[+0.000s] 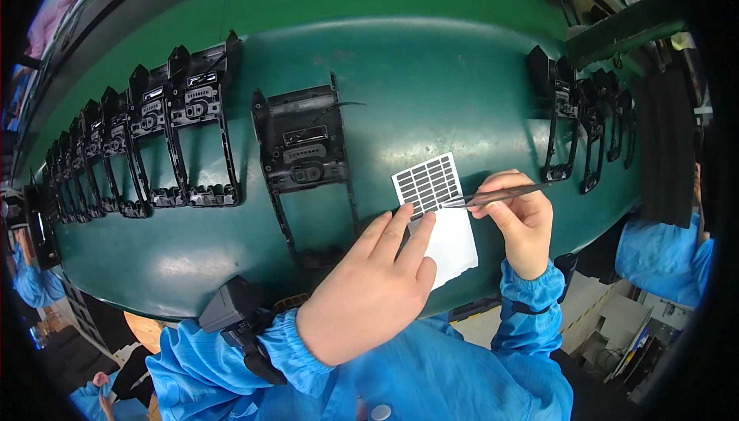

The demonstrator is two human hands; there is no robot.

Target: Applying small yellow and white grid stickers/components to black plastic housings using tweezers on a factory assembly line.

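Observation:
A white sheet [454, 248] with rows of small black rectangular stickers [428, 182] on its upper part lies on the green mat. My left hand [377, 278] rests over its left edge, fingers stretched out, fingertips pressing at the lowest sticker row. In a pinch, my right hand [517, 217] holds dark tweezers [504, 193] level, their tips at the lower right of the sticker grid. Whether a sticker is between the tips I cannot tell. Left of the sheet lies a black plastic frame [304, 155] with a thin black wire; my left hand is close to its lower right corner.
Several similar black frames [192, 105] stand in a row on the left of the green table [400, 67]. More frames [562, 113] are at the right, near a green bar [627, 32]. Blue-sleeved people [666, 259] sit at both sides.

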